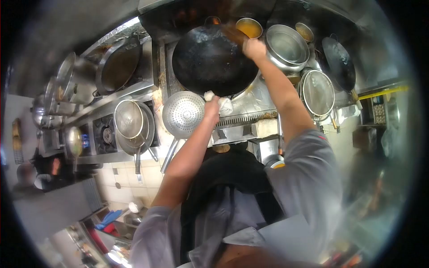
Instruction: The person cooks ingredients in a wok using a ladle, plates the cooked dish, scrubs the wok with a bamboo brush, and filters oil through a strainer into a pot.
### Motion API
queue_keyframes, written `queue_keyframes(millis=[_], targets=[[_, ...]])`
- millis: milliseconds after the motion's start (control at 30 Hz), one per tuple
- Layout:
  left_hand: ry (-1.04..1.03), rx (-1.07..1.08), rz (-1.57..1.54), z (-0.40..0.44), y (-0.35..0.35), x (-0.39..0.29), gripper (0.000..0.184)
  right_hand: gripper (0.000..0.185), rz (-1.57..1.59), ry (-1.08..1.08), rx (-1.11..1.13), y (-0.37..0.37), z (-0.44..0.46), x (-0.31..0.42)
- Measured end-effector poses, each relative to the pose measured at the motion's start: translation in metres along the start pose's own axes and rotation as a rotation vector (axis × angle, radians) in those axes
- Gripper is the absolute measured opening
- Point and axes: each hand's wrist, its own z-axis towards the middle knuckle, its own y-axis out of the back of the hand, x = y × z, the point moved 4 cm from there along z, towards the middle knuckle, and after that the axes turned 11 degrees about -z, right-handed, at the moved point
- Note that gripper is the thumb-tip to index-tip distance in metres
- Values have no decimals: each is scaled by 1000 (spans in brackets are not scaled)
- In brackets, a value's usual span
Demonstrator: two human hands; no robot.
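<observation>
A large black wok (214, 62) sits on the stove in front of me, with a little steam or smoke at its far side. My left hand (212, 110) is closed on a white cloth (225, 105) at the wok's near rim; the cloth hides whether the fingers also grip the rim. Over the wok's far right edge, my right hand (254, 49) is closed on a brown wok brush (233, 34), blurred by motion. Close to my left hand lies a perforated metal strainer (183, 115), its handle pointing toward me.
Bowls of yellow liquid (249, 29) and a steel pot (287, 43) stand at the back right. Mesh strainers (317, 93) (128, 118) lie on both sides. Another wok (118, 66) is left, and one more (338, 64) right. A person (44, 172) is at far left.
</observation>
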Motion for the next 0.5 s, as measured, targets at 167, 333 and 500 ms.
queue_keyframes(millis=[167, 333, 500], targets=[[-15, 1, -60, -12, -8, -6, 30, 36, 227, -289, -198, 57, 4, 36], [-3, -17, -56, -18, -12, -9, 29, 43, 215, 531, 181, -36, -68, 152], [-3, 29, -20, -7, -2, 2, 30, 59, 487, 403, 881, 39, -127, 64]])
